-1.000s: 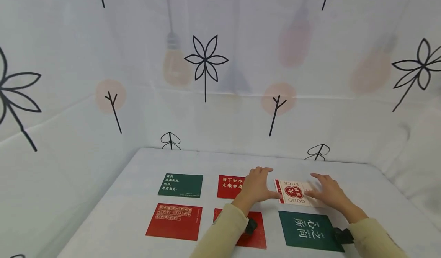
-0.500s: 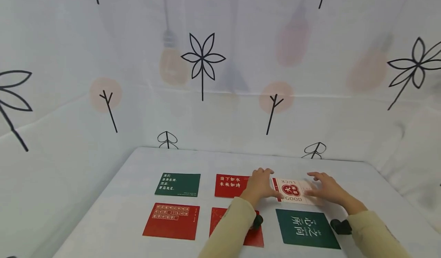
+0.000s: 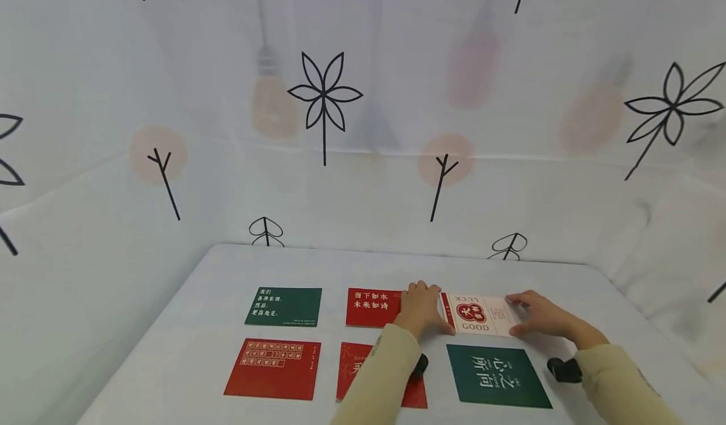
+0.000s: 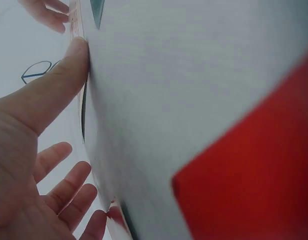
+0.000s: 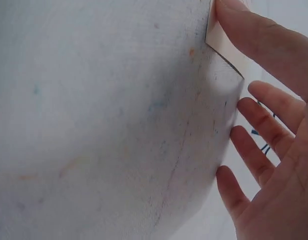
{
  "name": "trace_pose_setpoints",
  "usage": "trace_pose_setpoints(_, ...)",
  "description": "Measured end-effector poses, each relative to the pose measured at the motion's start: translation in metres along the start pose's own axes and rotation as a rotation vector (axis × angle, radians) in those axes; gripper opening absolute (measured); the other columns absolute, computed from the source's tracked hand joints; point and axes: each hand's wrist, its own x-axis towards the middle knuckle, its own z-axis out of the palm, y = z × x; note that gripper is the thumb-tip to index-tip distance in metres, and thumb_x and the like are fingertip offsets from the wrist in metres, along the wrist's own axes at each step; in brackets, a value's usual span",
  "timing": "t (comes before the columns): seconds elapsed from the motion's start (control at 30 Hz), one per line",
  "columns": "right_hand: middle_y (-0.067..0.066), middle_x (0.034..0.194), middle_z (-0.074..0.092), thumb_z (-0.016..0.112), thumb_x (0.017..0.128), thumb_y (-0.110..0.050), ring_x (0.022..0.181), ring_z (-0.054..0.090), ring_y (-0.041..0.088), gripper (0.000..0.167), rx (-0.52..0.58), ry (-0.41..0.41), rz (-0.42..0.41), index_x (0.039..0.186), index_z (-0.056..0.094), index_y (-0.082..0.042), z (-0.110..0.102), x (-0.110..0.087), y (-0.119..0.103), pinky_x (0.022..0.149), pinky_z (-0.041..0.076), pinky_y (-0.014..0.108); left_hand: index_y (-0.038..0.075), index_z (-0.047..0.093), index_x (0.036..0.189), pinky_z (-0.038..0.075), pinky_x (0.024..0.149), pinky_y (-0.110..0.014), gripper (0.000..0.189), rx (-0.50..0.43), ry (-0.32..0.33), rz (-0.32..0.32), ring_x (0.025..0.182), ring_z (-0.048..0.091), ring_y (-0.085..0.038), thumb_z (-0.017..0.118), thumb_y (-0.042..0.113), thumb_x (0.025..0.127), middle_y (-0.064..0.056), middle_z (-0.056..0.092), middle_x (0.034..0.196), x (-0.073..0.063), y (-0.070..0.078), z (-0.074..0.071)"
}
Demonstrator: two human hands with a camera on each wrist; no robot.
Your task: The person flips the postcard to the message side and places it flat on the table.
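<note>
A cream card printed GOOD LUCK (image 3: 476,314), with a red emblem and a red strip at its left end, lies flat on the white table between both hands. My left hand (image 3: 422,311) is at its left end, thumb at the near corner, fingers spread behind; they partly cover a red card (image 3: 371,305). In the left wrist view the left thumb (image 4: 59,85) rests at the cream card's edge. My right hand (image 3: 544,316) touches its right end. In the right wrist view the thumb (image 5: 264,45) lies on the card's corner, the other fingers relaxed and apart from it.
A green card (image 3: 499,376) lies nearer, below the cream one. Left of it, the left sleeve (image 3: 377,374) partly covers another red card (image 3: 416,393). Farther left are a green card (image 3: 289,307) and a red card (image 3: 275,371). A patterned white cloth (image 3: 368,210) hangs behind the table.
My right hand has come in from spread above the cream card to its right end. The left hand has lowered to the left end. The view has shifted slightly.
</note>
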Motion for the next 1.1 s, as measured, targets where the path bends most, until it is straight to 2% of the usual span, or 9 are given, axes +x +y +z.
trace_pose_setpoints(0.23,0.028,0.116,0.043,0.084,0.065,-0.028,0.105,0.041,0.045,0.082,-0.042,-0.011,-0.011,0.127,0.047,0.009,-0.004,0.003,-0.003,0.089,0.037,0.063,0.024,0.058,0.123,0.040,0.089,-0.032,0.072,-0.007,-0.047,-0.047,0.098,0.040,-0.014,0.083,0.047,0.059,0.002,0.050,0.104,0.002,0.002,-0.003)
trace_pose_setpoints(0.4,0.029,0.118,0.042,0.084,0.064,-0.029,0.106,0.040,0.047,0.082,-0.073,-0.041,0.013,0.128,0.047,0.006,-0.004,0.008,-0.004,0.088,0.036,0.065,0.023,0.058,0.123,0.039,0.090,-0.033,0.072,0.006,-0.077,-0.052,0.098,0.040,-0.016,0.083,0.046,0.060,0.001,0.050,0.103,0.001,0.002,-0.006)
trace_pose_setpoints(0.6,0.029,0.118,0.042,0.085,0.062,-0.025,0.105,0.039,0.047,0.079,-0.058,-0.057,0.040,0.126,0.048,0.002,-0.004,0.011,-0.007,0.087,0.035,0.066,0.024,0.057,0.126,0.039,0.091,-0.034,0.074,0.005,-0.094,-0.072,0.100,0.040,-0.017,0.084,0.044,0.059,0.000,0.050,0.106,0.001,0.002,-0.008)
trace_pose_setpoints(0.9,0.028,0.119,0.040,0.086,0.061,-0.025,0.106,0.036,0.046,0.079,-0.019,-0.059,0.086,0.126,0.049,-0.001,-0.001,0.012,-0.005,0.089,0.034,0.066,0.021,0.056,0.123,0.038,0.094,-0.037,0.075,-0.049,-0.103,-0.093,0.100,0.039,-0.018,0.086,0.040,0.058,-0.002,0.049,0.105,0.004,0.002,-0.008)
trace_pose_setpoints(1.1,0.027,0.119,0.041,0.086,0.061,-0.027,0.107,0.037,0.045,0.082,-0.025,-0.052,0.094,0.127,0.047,0.001,-0.003,0.011,-0.002,0.090,0.034,0.065,0.020,0.053,0.121,0.039,0.092,-0.037,0.075,-0.112,-0.078,-0.092,0.100,0.041,-0.018,0.087,0.037,0.057,-0.001,0.051,0.106,0.004,0.004,-0.006)
